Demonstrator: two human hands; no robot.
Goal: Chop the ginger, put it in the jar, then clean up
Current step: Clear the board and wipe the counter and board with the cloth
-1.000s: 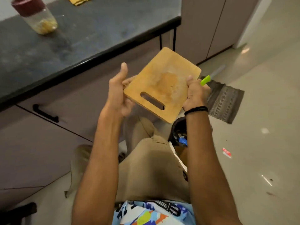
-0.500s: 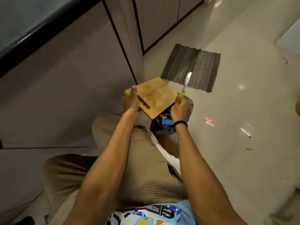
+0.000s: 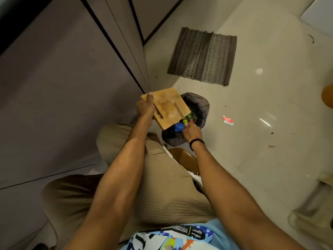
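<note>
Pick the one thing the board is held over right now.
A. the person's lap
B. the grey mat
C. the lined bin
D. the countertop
C: the left hand grips the board tilted over the bin, the right hand holds the knife at the bin's mouth, and the mat lies well apart.

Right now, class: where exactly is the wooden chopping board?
In the head view the chopping board is mid-frame, held at its handle end by the left hand, over the lined bin on the floor.
</note>
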